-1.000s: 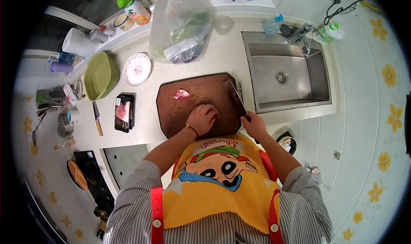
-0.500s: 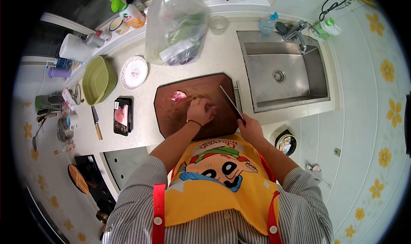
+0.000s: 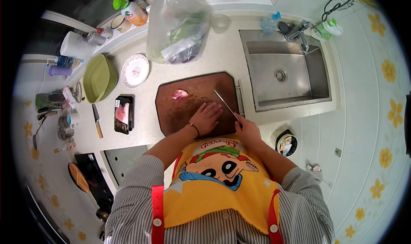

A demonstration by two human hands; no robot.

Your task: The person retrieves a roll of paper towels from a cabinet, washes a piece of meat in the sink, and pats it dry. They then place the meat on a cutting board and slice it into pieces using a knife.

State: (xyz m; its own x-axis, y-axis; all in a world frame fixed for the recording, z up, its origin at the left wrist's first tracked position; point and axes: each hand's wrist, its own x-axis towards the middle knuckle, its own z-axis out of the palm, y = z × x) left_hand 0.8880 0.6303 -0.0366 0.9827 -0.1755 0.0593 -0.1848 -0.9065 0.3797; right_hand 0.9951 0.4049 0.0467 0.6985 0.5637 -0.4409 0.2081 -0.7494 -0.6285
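Observation:
A dark brown cutting board (image 3: 167, 115) lies on the counter in front of me. My left hand (image 3: 206, 119) rests palm down on it, fingers stretched out; anything beneath the palm is hidden. In my right hand (image 3: 247, 132), at the board's right edge, is the handle of a knife (image 3: 225, 102). Its thin blade points up and left over the board, just right of my left fingertips. A small piece of raw red and white meat (image 3: 180, 94) sits on the upper left of the board, apart from both hands.
Left of the board are a black tray of meat (image 3: 122, 114), a second knife (image 3: 97, 121), a patterned plate (image 3: 135, 71) and a green colander (image 3: 99, 78). Behind it stands a plastic bag of vegetables (image 3: 180, 34). A steel sink (image 3: 282, 100) is at the right.
My left hand has gone from curled fingers to lying flat, a little lower on the board. The knife has shifted slightly left and down with my right hand.

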